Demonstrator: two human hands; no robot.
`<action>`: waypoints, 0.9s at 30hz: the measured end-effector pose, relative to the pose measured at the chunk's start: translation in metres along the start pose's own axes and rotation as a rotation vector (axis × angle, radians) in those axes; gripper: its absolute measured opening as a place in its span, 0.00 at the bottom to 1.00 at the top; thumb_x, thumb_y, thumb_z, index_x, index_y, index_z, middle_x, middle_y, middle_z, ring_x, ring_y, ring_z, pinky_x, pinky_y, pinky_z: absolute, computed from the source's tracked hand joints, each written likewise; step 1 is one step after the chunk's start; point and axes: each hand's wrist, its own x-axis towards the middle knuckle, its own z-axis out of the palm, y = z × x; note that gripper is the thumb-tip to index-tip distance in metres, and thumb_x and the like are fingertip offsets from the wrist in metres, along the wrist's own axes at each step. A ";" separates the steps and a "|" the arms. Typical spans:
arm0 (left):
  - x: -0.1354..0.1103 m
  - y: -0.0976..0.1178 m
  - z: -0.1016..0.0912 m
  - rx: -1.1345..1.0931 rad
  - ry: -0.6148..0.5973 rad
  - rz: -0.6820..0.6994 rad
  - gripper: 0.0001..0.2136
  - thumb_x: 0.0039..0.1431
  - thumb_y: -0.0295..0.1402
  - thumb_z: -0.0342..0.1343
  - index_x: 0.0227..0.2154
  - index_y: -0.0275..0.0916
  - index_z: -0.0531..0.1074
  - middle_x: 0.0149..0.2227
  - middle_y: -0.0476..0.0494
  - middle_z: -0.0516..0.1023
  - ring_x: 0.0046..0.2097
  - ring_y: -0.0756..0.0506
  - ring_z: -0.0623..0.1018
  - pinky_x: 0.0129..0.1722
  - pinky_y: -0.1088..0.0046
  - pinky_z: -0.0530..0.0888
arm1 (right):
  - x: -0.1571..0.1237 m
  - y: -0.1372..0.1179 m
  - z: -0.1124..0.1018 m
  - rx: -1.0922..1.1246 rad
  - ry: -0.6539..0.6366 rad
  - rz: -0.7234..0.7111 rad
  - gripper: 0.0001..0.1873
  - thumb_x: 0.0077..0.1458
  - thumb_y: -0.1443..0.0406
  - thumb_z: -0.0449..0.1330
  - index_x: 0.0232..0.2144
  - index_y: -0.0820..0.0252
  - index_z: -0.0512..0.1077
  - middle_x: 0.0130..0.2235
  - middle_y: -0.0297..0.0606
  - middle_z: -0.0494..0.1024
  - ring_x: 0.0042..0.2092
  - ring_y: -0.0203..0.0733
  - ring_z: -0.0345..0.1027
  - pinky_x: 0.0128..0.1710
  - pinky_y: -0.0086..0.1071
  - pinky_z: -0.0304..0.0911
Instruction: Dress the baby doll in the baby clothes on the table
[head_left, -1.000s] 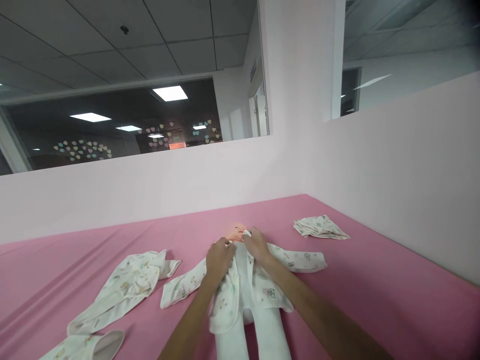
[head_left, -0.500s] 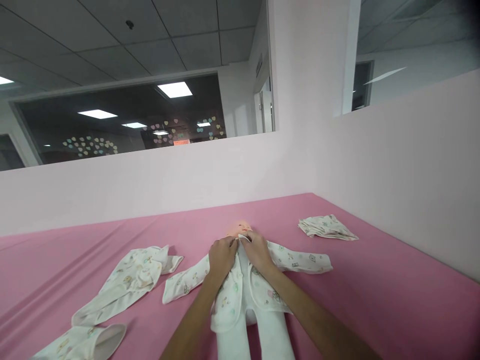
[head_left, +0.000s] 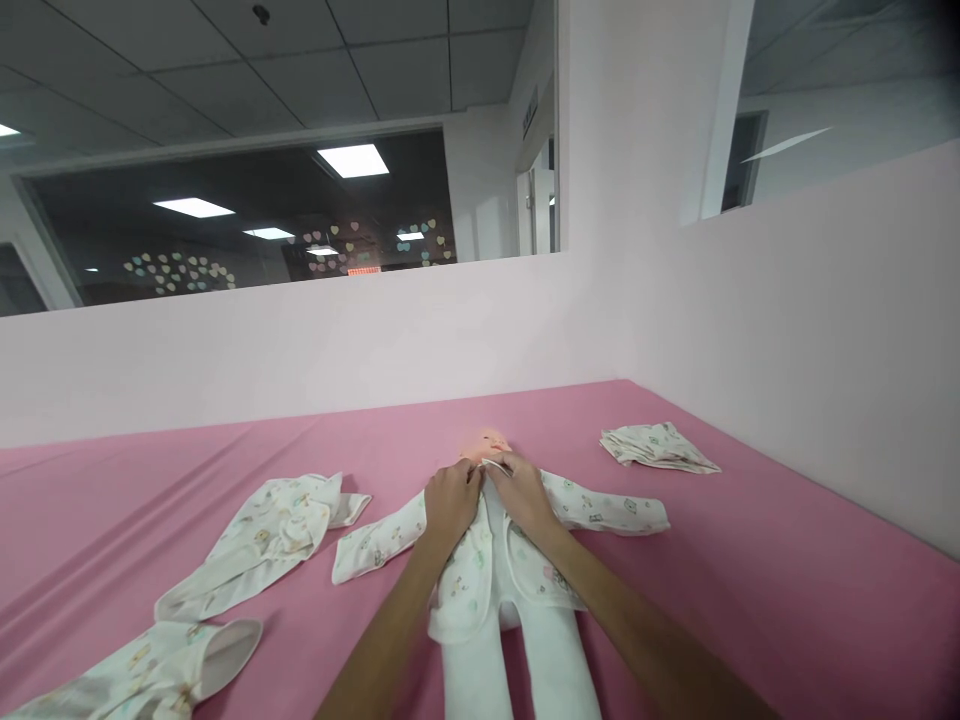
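Note:
A baby doll [head_left: 487, 441] lies on its back on the pink surface [head_left: 750, 580], wearing a white printed jacket [head_left: 592, 511] with sleeves spread to both sides and white leggings [head_left: 551, 660]. My left hand [head_left: 450, 501] pinches the jacket's left front edge at the doll's neck. My right hand [head_left: 519, 491] pinches the right front edge beside it, and the two hands touch just under the doll's chin. The doll's face shows only partly above my fingers.
A loose printed garment [head_left: 262, 540] lies left of the doll, another [head_left: 150, 670] sits at the near left corner. A folded printed piece [head_left: 656, 447] rests at the far right near the pale pink wall [head_left: 825, 340], which bounds the surface behind and to the right.
My hands have drawn closer together at the doll's neck, bringing the jacket's two front edges toward each other. The camera has tilted and shifted slightly.

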 end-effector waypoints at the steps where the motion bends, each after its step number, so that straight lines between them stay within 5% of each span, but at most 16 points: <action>1: 0.000 0.000 0.000 -0.007 0.004 -0.001 0.14 0.65 0.39 0.44 0.35 0.42 0.74 0.36 0.44 0.80 0.40 0.43 0.77 0.31 0.71 0.60 | -0.001 -0.001 0.000 -0.005 0.001 0.010 0.11 0.52 0.64 0.52 0.26 0.58 0.74 0.32 0.35 0.78 0.37 0.41 0.69 0.39 0.32 0.61; 17: -0.004 -0.002 0.001 -0.041 0.009 0.043 0.16 0.65 0.41 0.44 0.31 0.42 0.75 0.34 0.44 0.80 0.38 0.44 0.77 0.31 0.72 0.59 | -0.002 -0.001 -0.001 0.036 -0.007 0.026 0.12 0.51 0.65 0.53 0.30 0.57 0.78 0.33 0.35 0.81 0.38 0.42 0.72 0.41 0.33 0.63; 27: -0.003 -0.003 -0.004 -0.275 -0.034 -0.052 0.07 0.59 0.34 0.50 0.30 0.41 0.71 0.32 0.47 0.78 0.37 0.46 0.75 0.32 0.73 0.63 | -0.017 -0.011 0.004 -0.212 0.021 -0.014 0.13 0.54 0.68 0.52 0.26 0.57 0.76 0.33 0.38 0.80 0.38 0.43 0.72 0.39 0.31 0.61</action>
